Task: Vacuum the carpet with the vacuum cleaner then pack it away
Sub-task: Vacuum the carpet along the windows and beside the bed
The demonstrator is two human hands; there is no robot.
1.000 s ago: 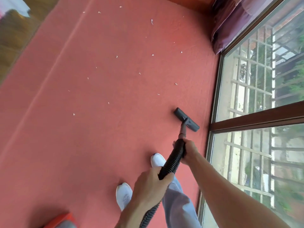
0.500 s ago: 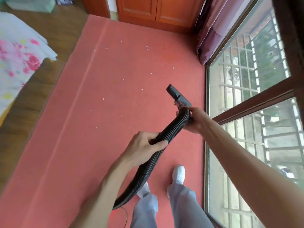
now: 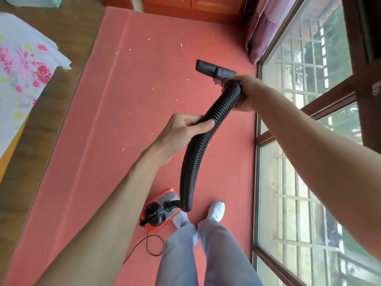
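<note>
The right hand (image 3: 248,93) clamps the black ribbed plastic hose (image 3: 190,162) just behind the flat black plastic nozzle (image 3: 208,68); the left hand (image 3: 182,131) grips it farther back. White scraps (image 3: 152,88) on the red carpet (image 3: 123,162) lie left of the nozzle, whose long axis runs crosswise to the hose.

Daylight from the window (image 3: 299,203) on the right lights the room evenly.
On my feed the carpet (image 3: 103,141) reads bright with only faint, soft shadows; the wide lens bows the window's frame and stretches the lower edges, the view through the glass is hazy, and the floral bedsheet (image 3: 20,79) at left looks slightly blurred.
</note>
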